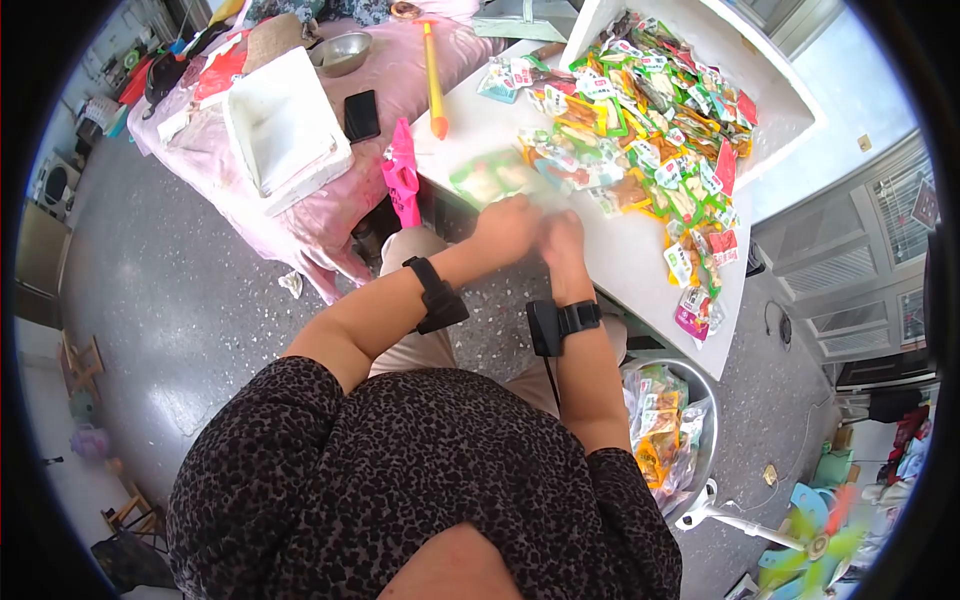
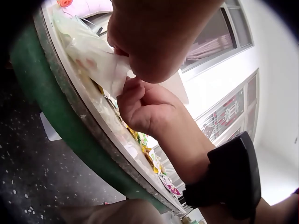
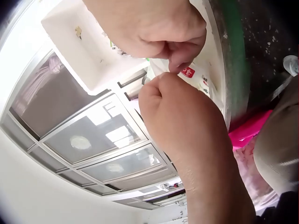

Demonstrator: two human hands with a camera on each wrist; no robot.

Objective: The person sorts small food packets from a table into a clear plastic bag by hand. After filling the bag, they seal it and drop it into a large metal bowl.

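Both hands meet at the near edge of the white table. My left hand (image 1: pixel 508 230) pinches the gathered mouth of a translucent plastic bag (image 2: pixel 93 60). My right hand (image 1: pixel 562 240) is right beside it, fingers curled on the same bag mouth, as the left wrist view shows. Pale and green contents show blurred through the film in the head view. A red label shows on the bag in the right wrist view. The fingertips are partly hidden behind the knuckles.
Small colourful food packets (image 1: pixel 670 150) spill from a white foam box (image 1: pixel 790 110) across the white table (image 1: pixel 640 270). At right stands a metal basin (image 1: pixel 708 440) of filled bags. Left, a pink-covered surface (image 1: pixel 200 165) bears a foam tray (image 1: pixel 290 125) and phone (image 1: pixel 361 116). A fan (image 1: pixel 815 546) stands lower right.
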